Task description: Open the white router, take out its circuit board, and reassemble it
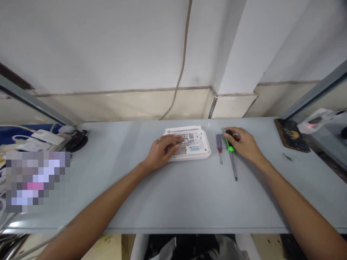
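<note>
White router point(199, 151), underside up, casing closed; left hand point(164, 150) pressing flat-spread fingers on it; right hand point(244, 142) gripping green-handled screwdriver point(230, 145); small purple-and-red screwdriver point(219, 144) lying between, on tabletop point(114, 180).

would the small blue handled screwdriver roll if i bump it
Probably yes: the small screwdriver lies loose on the smooth grey tabletop, and its slim handle and shaft look round, so a bump could set it rolling. It also looks light, so it may skid too.
</note>
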`<state>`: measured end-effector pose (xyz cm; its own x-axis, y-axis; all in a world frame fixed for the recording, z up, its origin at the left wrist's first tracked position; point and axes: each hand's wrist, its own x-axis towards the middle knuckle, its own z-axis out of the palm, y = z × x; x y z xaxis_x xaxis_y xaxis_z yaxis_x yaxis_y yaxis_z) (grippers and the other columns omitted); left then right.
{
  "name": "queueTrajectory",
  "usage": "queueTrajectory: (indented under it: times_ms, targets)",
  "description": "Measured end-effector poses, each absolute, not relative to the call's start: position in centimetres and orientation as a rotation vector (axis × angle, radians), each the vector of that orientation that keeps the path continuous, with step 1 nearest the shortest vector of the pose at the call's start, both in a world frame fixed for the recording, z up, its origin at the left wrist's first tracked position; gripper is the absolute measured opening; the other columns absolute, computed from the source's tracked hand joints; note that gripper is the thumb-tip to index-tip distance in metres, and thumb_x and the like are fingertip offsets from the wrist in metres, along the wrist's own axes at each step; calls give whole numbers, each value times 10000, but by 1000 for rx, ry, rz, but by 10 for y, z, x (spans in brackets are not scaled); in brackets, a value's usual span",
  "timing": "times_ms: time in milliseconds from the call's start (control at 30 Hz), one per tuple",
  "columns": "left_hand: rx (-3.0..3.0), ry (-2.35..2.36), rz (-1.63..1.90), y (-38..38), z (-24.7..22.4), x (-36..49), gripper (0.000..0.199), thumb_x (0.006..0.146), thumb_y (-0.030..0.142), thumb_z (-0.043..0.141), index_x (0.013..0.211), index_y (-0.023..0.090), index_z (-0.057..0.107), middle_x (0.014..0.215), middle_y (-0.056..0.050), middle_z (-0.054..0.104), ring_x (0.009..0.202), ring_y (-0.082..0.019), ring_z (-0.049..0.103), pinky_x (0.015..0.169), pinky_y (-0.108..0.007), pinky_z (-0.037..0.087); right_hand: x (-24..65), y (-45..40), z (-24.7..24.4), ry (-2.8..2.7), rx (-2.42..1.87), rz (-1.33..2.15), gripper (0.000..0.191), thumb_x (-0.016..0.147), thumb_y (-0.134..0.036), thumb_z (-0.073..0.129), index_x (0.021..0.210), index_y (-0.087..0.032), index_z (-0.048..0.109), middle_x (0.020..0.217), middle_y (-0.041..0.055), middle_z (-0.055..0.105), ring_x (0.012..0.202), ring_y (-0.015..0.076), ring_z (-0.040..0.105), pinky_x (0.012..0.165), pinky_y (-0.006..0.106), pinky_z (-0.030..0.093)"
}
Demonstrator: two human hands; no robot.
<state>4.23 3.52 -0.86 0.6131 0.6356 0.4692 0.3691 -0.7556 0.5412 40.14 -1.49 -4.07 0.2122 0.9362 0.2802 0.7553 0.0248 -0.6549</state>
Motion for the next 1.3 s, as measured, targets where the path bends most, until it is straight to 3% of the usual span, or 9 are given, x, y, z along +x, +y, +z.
queueTrajectory:
  times_ms: [133,300,533,667,733,867,967,1067,1300]
  targets:
    - [2483,775,908,37,-11,38,298,1068,367,539,1289,241,696,1256,-60,775,1282,-242,687,1166,-486,508,401,-16,-41,-1573,-1763,340,487,918,-600,640,1212,-233,769,1024,83,694,720,196,670,791,415,573]
    - [2460,794,915,36,-14,36,305,1069,395,538,1278,246,704,1182,-57,799,1228,-239,716,1146,-470,519,396,-20,-38,-1529,-1667,446,560,865,-657,701,1221,-227,753,1182,112,679,689,182,679,707,399,588]
    - [2454,729,859,42,-14,34,371,1082,446,482,1283,258,730,1329,-59,744,1283,-238,687,1171,-482,488,404,-18,-46,-1625,-1695,467,537,893,-646,669,1213,-222,745,1136,101,678,780,219,701,794,426,594]
    - [2408,742,816,43,-8,35,392,1062,493,506,1244,257,761,1336,-50,738,1299,-251,678,1188,-477,471,417,-18,-40,-1730,-1695,244,511,940,-601,616,1247,-212,741,1140,114,656,701,182,636,847,463,587]
    - [2326,823,800,38,-1,37,389,1053,510,515,1183,261,784,1281,-32,768,1245,-253,708,1120,-449,529,416,-21,-30,-1673,-1667,27,464,965,-574,587,1192,-208,761,1119,114,651,649,163,590,804,457,584]
    - [2149,980,824,13,18,50,395,1021,539,574,906,246,814,1135,-22,814,1063,-247,765,894,-371,622,383,-40,-9,-1686,-1391,-125,264,1008,-430,588,1094,-247,758,1083,83,662,632,151,590,639,368,562]
    - [2034,804,845,-8,25,67,440,993,515,643,701,208,760,1053,-41,827,1184,-259,732,961,-346,602,343,-61,-6,-1975,-1031,-95,212,999,-278,643,1197,-242,707,1119,88,666,723,145,669,583,283,555]
    - [2052,620,871,-21,20,85,336,979,478,687,815,210,805,1087,-52,823,1153,-239,746,991,-346,596,314,-75,-13,-2149,-827,-194,265,988,-251,678,1248,-205,649,1116,95,723,835,167,733,599,263,563]
    - [2567,434,1195,-21,-6,107,290,1037,365,625,882,184,791,1037,-77,824,968,-215,756,893,-383,588,314,-74,-19,-2106,-744,-275,44,1007,-154,638,1051,-154,639,931,63,761,799,141,742,620,238,535]
